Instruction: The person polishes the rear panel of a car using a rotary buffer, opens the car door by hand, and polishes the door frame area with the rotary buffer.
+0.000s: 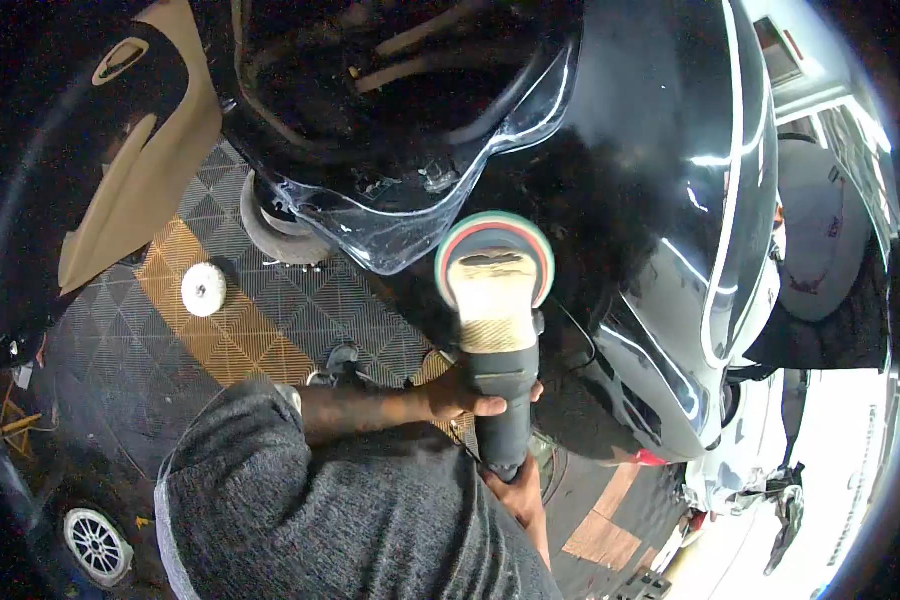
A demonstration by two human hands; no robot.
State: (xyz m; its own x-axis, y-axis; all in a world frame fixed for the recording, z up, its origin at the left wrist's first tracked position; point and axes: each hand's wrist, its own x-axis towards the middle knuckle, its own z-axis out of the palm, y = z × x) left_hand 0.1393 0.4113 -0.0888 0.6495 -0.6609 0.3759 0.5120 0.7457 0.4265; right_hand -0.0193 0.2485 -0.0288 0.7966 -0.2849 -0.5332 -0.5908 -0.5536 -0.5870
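Observation:
My left hand (454, 393) is wrapped round the middle of the dark body of a car polisher (501, 365). My right hand (521, 494) grips the same machine at its rear end, close to my shirt. The polisher points away from me, with a worn, pale yellowish head cover. Its round pad (548, 262), edged in green and red, faces the black car panel (610, 200); I cannot tell whether it touches. A clear plastic sheet (390, 245) hangs along the edge of the car's opening.
An open car door (140, 190) with beige trim stands at the left. On the tiled floor (215, 325) lie a white round pad (203, 290) and a tyre (270, 228). A spoked wheel (98, 546) is at the lower left. A cable (582, 335) hangs beside the polisher.

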